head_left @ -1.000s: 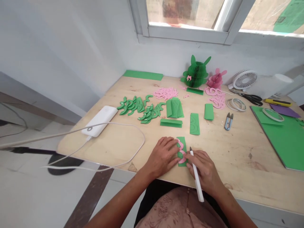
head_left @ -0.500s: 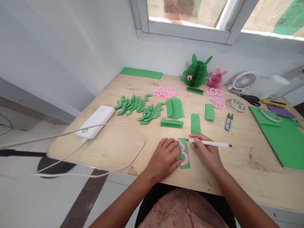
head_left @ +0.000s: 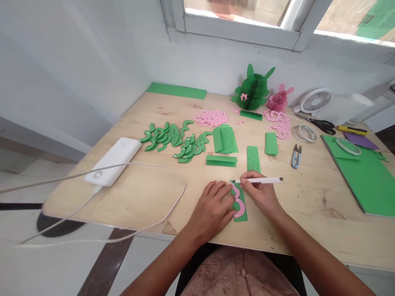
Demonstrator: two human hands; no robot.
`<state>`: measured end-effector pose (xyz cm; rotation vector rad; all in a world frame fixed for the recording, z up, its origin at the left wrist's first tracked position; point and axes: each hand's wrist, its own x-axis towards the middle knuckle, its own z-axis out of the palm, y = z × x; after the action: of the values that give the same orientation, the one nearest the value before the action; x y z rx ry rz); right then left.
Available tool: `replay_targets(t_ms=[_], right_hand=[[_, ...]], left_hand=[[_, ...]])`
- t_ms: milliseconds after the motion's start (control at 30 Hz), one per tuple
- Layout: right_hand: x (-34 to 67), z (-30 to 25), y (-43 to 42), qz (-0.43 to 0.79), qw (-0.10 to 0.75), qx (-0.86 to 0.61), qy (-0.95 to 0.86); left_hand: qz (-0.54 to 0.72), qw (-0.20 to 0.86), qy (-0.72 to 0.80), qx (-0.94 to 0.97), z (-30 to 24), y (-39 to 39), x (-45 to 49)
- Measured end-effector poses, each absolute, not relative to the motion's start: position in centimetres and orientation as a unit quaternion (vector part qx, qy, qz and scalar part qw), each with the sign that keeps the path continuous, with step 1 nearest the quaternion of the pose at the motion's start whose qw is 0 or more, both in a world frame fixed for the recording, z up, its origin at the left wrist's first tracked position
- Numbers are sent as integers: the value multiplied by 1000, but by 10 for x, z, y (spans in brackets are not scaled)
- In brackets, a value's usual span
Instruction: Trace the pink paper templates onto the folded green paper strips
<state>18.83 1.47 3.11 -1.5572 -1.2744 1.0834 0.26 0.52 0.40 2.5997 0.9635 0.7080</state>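
Note:
My left hand (head_left: 215,209) lies flat, fingers spread, pressing the left edge of a pink curved paper cutout (head_left: 240,209) onto a green paper strip (head_left: 242,218) near the table's front edge. In my right hand (head_left: 261,195) is a white pen (head_left: 266,180), held in a pinch with its dark tip at the top of the strip, by the cutout's upper end. Just beyond lies another green strip (head_left: 253,158) with curved outlines drawn on it. A folded green paper (head_left: 221,160) sits to its left.
Green cut pieces (head_left: 188,149) and a white power bank (head_left: 113,161) with a looping cable lie left. Pink cutouts (head_left: 212,118) and a green honeycomb paper figure (head_left: 253,92) are at the back. Thread snips (head_left: 296,156), tape rolls (head_left: 307,133), black scissors (head_left: 324,125) and green sheets (head_left: 370,185) lie right.
My right hand has moved left with the pen, bringing its tip from the strip's top right corner to beside the pink cutout's upper end. My left hand stays pressed in place.

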Motion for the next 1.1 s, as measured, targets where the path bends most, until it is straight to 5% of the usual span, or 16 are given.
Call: replay_targets(t_ms=[1100], right_hand=[[187,24,15,391,434,-608,-538]], left_hand=[[227,154,334,902,9,6,3]])
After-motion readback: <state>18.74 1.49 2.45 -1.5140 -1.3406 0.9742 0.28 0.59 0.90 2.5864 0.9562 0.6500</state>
